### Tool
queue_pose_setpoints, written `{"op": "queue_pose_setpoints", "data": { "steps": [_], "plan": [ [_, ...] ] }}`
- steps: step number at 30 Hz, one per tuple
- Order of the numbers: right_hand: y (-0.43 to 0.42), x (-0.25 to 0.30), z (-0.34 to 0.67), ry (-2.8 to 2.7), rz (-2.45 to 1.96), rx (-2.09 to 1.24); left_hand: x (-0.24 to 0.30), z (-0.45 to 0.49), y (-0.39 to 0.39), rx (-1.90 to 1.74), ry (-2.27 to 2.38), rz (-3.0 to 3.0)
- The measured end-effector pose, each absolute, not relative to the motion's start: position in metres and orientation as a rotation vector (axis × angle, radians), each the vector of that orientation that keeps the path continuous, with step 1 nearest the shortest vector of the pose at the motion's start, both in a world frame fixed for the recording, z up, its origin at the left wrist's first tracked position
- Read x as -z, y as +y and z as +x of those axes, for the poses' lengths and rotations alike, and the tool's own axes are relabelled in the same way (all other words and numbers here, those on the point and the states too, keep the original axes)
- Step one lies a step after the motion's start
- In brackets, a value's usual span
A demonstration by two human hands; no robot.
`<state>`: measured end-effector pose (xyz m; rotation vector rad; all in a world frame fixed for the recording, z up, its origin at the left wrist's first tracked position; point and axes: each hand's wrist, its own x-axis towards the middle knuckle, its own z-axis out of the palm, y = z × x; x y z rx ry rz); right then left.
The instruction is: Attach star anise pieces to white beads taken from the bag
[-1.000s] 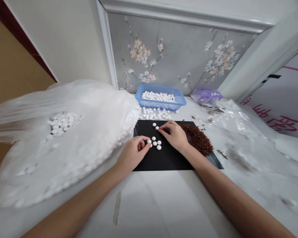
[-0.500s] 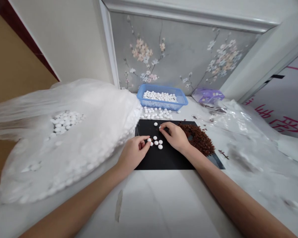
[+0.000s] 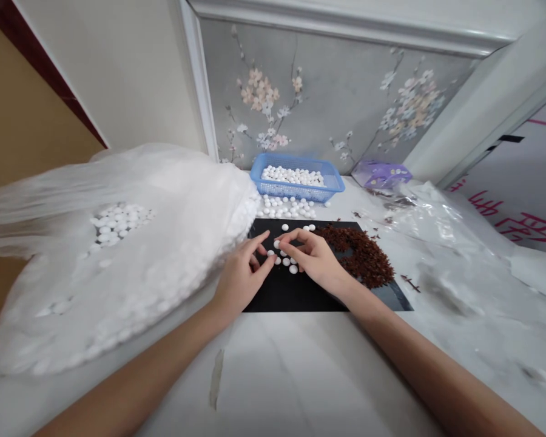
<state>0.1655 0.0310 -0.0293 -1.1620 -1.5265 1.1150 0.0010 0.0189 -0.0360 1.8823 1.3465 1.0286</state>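
Note:
My right hand [image 3: 316, 258] pinches a small white ball [image 3: 276, 244] between thumb and fingertips, over the black mat [image 3: 295, 294]. Facing it, my left hand [image 3: 243, 273] has its thumb and forefinger spread apart, and another white ball [image 3: 270, 253] lies between or just beyond them; contact is unclear. Several more white balls [image 3: 293, 269] sit in a small cluster below my right fingers, some partly hidden by them. Behind the hands, a lone ball [image 3: 285, 227] rests near the mat's far edge. A heap of reddish-brown small pieces [image 3: 368, 258] covers the mat's right part.
A blue plastic basket [image 3: 327, 193] of white balls stands against the wall, with more loose balls [image 3: 286, 209] in front. On the left bulges a large translucent bag [image 3: 177, 200] full of balls. Clear plastic [image 3: 437, 224] and a purple packet [image 3: 382, 175] lie right.
My right hand has moved left, toward my left hand, and holds a ball at the cluster. My left fingers have spread and come off the ball they touched.

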Motion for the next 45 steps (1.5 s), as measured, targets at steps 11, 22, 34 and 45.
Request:
{"op": "queue_pose_setpoints", "data": {
  "steps": [11, 22, 34, 45],
  "plan": [
    [0.026, 0.029, 0.160, -1.337, -1.066, -1.387, 0.027, 0.001, 0.018, -1.157, 1.275, 1.850],
    [0.024, 0.028, 0.158, -1.207, -1.015, -1.512, 0.032, 0.002, 0.019, -1.218, 1.179, 1.659],
    [0.016, 0.025, 0.150, -0.996, -0.880, -1.558, 0.025, 0.002, 0.014, -1.404, 1.120, 1.678],
    [0.007, 0.019, 0.146, -0.737, -0.831, -1.766, 0.026, 0.002, 0.008, -1.697, 1.106, 2.081]
  ]
}}
